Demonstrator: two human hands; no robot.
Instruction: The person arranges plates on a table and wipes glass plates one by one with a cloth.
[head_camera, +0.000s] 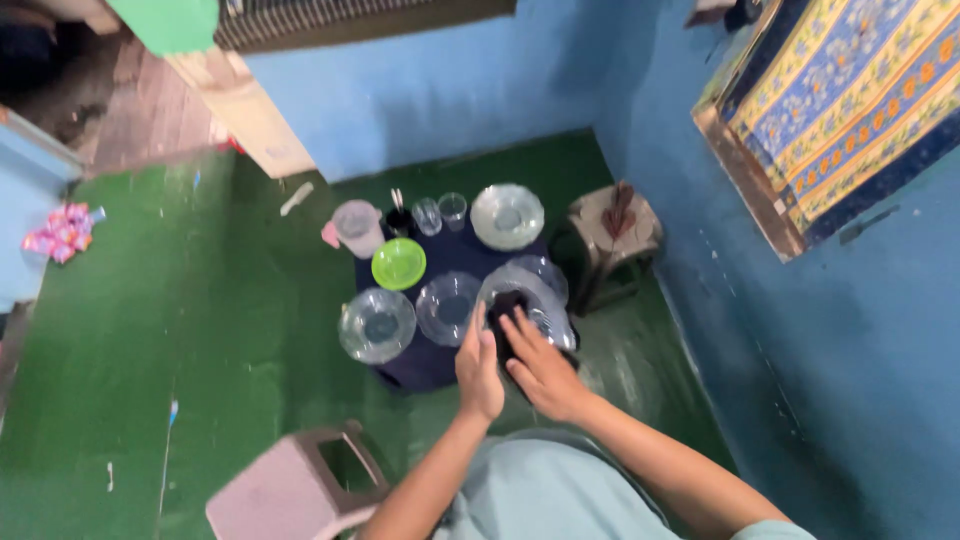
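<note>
Green floor (200, 330): dark cloth (505, 310) under right hand (540, 375) (left hand (478, 372) beside).

Over by the left wall, on the green floor, lies a small heap of wrappers (62, 232), crinkled and shiny, pink with bits of blue and white. They sit well apart from the dishes on the dark cloth. They are too small to tell their shape. No labels, signs or screens show anywhere.
</note>
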